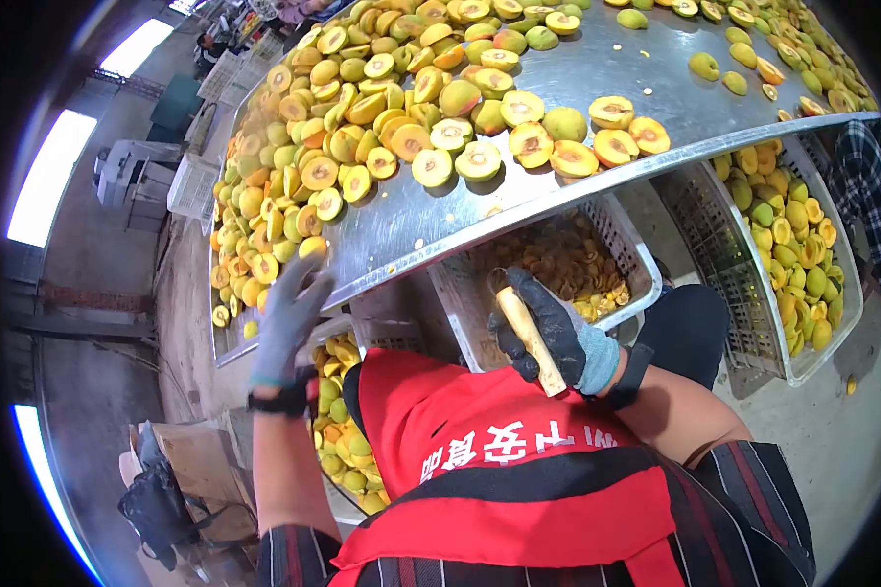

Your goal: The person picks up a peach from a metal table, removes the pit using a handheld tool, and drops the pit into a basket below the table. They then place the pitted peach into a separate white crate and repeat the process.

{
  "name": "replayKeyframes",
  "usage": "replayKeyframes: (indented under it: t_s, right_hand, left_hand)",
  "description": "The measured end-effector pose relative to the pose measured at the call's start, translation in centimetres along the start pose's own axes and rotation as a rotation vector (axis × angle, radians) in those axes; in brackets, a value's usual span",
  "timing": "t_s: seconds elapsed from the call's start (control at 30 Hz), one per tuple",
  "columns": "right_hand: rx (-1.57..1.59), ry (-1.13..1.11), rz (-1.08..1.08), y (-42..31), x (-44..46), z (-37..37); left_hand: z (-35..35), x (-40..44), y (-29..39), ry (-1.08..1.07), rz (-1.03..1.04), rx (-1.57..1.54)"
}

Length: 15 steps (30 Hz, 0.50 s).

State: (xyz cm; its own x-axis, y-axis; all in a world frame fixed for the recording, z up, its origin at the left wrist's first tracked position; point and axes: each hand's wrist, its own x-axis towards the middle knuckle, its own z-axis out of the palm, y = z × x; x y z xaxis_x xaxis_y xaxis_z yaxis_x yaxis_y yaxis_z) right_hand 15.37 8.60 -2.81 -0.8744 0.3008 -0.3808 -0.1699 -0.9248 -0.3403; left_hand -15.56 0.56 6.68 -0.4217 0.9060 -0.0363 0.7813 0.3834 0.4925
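My left hand [292, 318], in a grey work glove, is over the near left edge of the metal table [401, 220], fingers stretched out. Its fingertips are close to a peach half [312, 248]; whether they touch it I cannot tell. In front of the red apron [440, 401], my right hand [558, 338], gloved in dark grey, is wrapped round a wooden-handled pitting tool [531, 340]. A thin metal loop shows at the tool's far end. Many cut peach halves [362, 108] are piled on the table, several showing brown pits or hollows.
Below the table edge stands a crate [641, 259] of brownish pits and scraps. Another crate [803, 372] full of peach halves is at the right, near a person's checked sleeve [866, 186]. Peach halves [347, 445] also fill a crate below my left arm.
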Motion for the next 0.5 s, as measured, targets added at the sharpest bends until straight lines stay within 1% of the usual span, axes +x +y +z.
replayKeyframes:
  t_s: [0.03, 0.07, 0.1, 0.13, 0.17, 0.2, 0.27, 0.3, 0.33, 0.4, 0.43, 0.47, 0.5]
  right_hand:
    - [-0.022, -0.003, -0.051, -0.1, -0.1, 0.0]
    - [-0.043, -0.002, -0.102, -0.2, -0.1, -0.1]
    - [-0.031, -0.006, -0.106, -0.3, -0.2, -0.3]
    - [-0.032, 0.002, -0.119, -0.5, -0.1, -0.5]
    - [-0.019, 0.002, -0.126, -0.6, -0.1, -0.6]
    - [-0.006, -0.001, -0.132, -0.7, 0.1, -0.8]
    - [0.007, 0.026, -0.138, -0.8, 0.3, -1.2]
    - [0.01, 0.018, -0.123, -0.9, 0.2, -1.2]
    - [0.016, 0.01, -0.107, -0.9, 0.1, -1.3]
    - [-0.004, -0.034, -0.12, -0.6, 0.6, -1.9]
    - [-0.029, -0.079, -0.133, -0.5, 0.9, -2.1]
    - [-0.026, -0.082, -0.134, -0.6, 0.9, -2.2]
    - [-0.047, -0.064, -0.168, -0.7, 0.7, -2.0]
  left_hand:
    - [1.4, 2.5, 2.7, -0.021, 0.079, 0.156]
    - [3.3, 5.5, 3.2, -0.084, 0.081, 0.12]
    - [4.3, 6.5, 7.9, -0.165, -0.044, 0.028]
    - [5.9, 8.9, 8.3, -0.211, 0.002, 0.051]
    - [7.7, 11.0, 7.8, -0.188, 0.029, -0.013]
    - [9.0, 12.9, 7.6, -0.227, 0.085, 0.125]
    - [12.0, 14.4, 5.8, -0.139, 0.393, 0.322]
    - [12.4, 13.8, 6.9, -0.14, 0.287, 0.305]
    - [12.1, 13.5, 7.5, -0.142, 0.291, 0.307]
    - [11.3, 12.5, 8.3, -0.367, 0.175, 0.101]
    - [11.1, 11.7, 8.4, -0.344, 0.071, 0.075]
    - [10.9, 10.6, 8.5, -0.345, 0.071, 0.079]
    - [10.8, 9.2, 8.5, -0.269, 0.115, -0.062]
